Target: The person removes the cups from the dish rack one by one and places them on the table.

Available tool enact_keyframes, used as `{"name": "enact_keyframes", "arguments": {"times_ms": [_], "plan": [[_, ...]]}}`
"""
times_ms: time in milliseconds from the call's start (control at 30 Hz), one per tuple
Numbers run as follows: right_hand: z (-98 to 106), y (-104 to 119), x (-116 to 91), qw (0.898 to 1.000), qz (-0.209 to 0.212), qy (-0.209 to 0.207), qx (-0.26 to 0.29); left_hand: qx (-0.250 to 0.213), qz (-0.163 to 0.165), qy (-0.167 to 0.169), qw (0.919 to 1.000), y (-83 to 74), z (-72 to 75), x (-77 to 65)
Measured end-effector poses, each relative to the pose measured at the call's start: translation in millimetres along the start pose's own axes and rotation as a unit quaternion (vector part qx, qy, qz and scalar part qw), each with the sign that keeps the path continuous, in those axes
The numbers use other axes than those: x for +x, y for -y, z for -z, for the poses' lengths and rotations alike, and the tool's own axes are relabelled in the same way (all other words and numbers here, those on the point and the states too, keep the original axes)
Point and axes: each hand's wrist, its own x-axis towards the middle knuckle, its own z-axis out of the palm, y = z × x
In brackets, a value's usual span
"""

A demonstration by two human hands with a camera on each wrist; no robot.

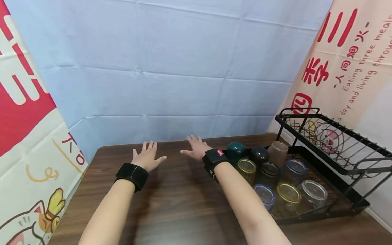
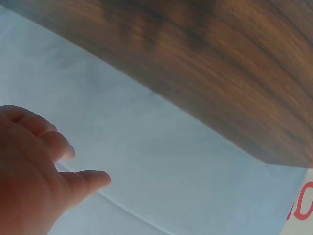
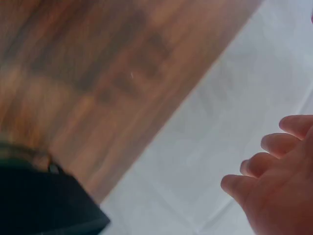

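Observation:
My left hand reaches out over the brown wooden table, its fingers spread and nothing in it. To its right, my right hand is likewise spread and holds nothing. Several upside-down glasses stand just right of the right hand. Nearest to its wrist are a teal glass and a yellowish glass. The right forearm partly covers this side of the group. In the left wrist view, the left palm shows with thumb extended; the right wrist view shows the right palm with fingers apart.
The glasses, among them a clear one and a blue-rimmed one, stand on the lower tier of a black two-tier wire rack at the right. A pale blue cloth hangs behind the table, with printed cloths at the sides.

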Motion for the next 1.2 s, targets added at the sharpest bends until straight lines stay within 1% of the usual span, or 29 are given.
{"name": "enact_keyframes", "arguments": {"times_ms": [100,233,367,500,567,667,767,900,1000,1200], "plan": [[18.3,-5.2,0.2,1.000,-0.003,0.006,-0.021,-0.001,0.001,0.003,1.0000,5.0,9.3,-4.0],[50.5,-19.2,-1.8,0.999,-0.008,0.018,-0.039,-0.005,-0.004,0.004,1.0000,15.1,22.9,-9.8],[80.3,-41.1,-7.6,0.998,-0.014,0.030,-0.044,-0.004,-0.005,0.002,1.0000,26.3,36.0,-14.4],[95.3,-67.2,-16.2,0.998,-0.011,0.040,-0.045,0.000,0.006,-0.003,1.0000,34.7,44.9,-18.6],[97.9,-78.7,-20.8,0.998,-0.014,0.049,-0.042,0.000,0.008,-0.002,1.0000,37.4,46.4,-20.4],[96.7,-94.1,-25.8,0.996,-0.022,0.067,-0.045,0.000,0.007,0.003,1.0000,40.3,44.7,-22.9],[90.9,-105.6,-28.2,0.994,-0.034,0.091,-0.048,-0.002,0.005,0.007,1.0000,42.7,40.6,-25.8],[80.7,-115.5,-29.7,0.990,-0.046,0.115,-0.065,-0.004,0.004,0.013,0.9999,41.6,35.2,-29.7],[76.3,-121.3,-32.1,0.989,-0.058,0.112,-0.077,-0.005,0.000,0.014,0.9999,37.6,33.5,-31.3],[81.2,-126.4,-41.7,0.990,-0.060,0.104,-0.077,-0.019,-0.003,0.014,0.9997,32.4,30.7,-25.5]]}}
